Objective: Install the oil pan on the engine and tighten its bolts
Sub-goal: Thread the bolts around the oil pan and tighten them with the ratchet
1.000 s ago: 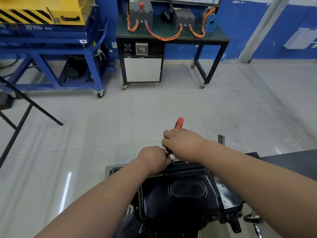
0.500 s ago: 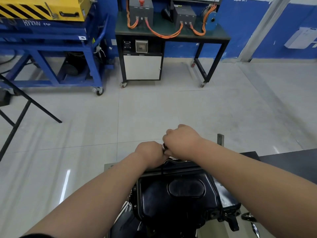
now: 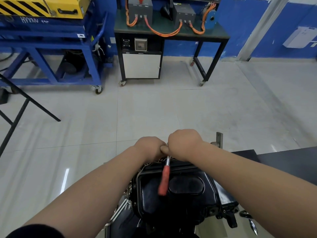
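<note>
- Oil pan (image 3: 173, 194): black, seated on the engine (image 3: 123, 219), just below and nearer the camera than both hands. Flat face up w/ oval recess. Judged already in place, so the step in hand is bolt tightening at the far rim.
- Ratchet (image 3: 164, 179): red grip, bright shank. Head is hidden between the hands at the pan's far edge; grip slants back toward the camera over the pan face, blurred, so prob. mid-swing. The bolt itself is not visible.
- Right hand (image 3: 184, 145): fist closed over the ratchet head end, knuckles up, wrist bent down. Judged to press the socket onto the bolt so it won't slip off.
- Left hand (image 3: 148, 148): closed, touching the right hand, thumb tip against it. Whether it grips the tool or only steadies it, cannot tell.
- Forearms: both reach fwd from the lower corners and converge over the pan's far rim; dark sleeve at the left elbow.
- Beyond the hands: tiled floor (image 3: 171, 109), then a blue cart (image 3: 51, 48) and a black surface (image 3: 219, 36) w/ orange cables (image 3: 161, 32).
</note>
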Available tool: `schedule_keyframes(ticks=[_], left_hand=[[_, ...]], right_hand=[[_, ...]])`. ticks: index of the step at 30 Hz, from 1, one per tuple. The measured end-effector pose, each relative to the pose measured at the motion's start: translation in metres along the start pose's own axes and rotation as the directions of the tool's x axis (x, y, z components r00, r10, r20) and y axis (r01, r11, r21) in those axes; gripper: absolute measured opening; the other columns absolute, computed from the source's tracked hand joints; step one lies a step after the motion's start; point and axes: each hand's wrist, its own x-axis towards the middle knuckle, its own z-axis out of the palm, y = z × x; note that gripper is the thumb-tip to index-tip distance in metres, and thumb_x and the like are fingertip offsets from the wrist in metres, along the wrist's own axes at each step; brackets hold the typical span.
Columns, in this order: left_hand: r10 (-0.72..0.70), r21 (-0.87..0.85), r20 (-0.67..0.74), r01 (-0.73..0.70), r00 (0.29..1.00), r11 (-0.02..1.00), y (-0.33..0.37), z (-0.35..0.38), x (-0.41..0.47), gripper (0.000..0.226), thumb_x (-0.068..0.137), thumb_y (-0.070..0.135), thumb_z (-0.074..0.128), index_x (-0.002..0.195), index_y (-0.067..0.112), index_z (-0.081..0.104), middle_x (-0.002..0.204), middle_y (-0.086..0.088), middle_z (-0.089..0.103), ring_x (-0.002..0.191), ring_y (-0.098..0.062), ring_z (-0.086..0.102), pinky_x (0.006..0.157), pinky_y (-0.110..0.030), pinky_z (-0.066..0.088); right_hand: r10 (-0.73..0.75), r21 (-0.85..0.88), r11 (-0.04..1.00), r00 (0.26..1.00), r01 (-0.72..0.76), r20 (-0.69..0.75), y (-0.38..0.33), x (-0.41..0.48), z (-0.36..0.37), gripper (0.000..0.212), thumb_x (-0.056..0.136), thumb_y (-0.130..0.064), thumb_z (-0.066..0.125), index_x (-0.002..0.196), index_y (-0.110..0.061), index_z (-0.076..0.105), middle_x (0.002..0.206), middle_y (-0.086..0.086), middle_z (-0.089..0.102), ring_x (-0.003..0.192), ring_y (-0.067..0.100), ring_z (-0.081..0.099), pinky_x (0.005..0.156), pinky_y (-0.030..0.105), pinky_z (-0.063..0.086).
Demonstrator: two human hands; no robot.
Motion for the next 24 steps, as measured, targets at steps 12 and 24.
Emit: schedule_keyframes(ticks=[12,24], left_hand=[[0.056,0.051,-0.015,-0.055,0.998,0.997,-0.004,-0.001,-0.001,0.035,0.09,0.042,0.038,0.065,0.021,0.048,0.088,-0.008,0.066,0.073,-0.026,0.053,0.061,-0.027,0.036],[0.121,0.094,-0.056,-0.115,0.991,0.989,-0.001,0.001,-0.004,0.031,0.093,0.04,0.038,0.081,0.018,0.055,0.09,-0.009,0.065,0.082,-0.029,0.06,0.06,-0.028,0.036]], right_hand=[[-0.159,-0.157,0.977,0.982,0.141,-0.106,0.001,0.003,-0.002,0.034,0.09,-0.048,0.041,0.083,-0.022,0.062,0.08,0.001,0.055,0.072,0.024,0.054,0.057,0.027,0.029],[-0.282,-0.236,0.94,0.952,0.248,-0.123,0.006,-0.001,-0.001,0.03,0.092,-0.045,0.045,0.094,-0.019,0.061,0.099,0.004,0.059,0.086,0.024,0.058,0.071,0.033,0.034]])
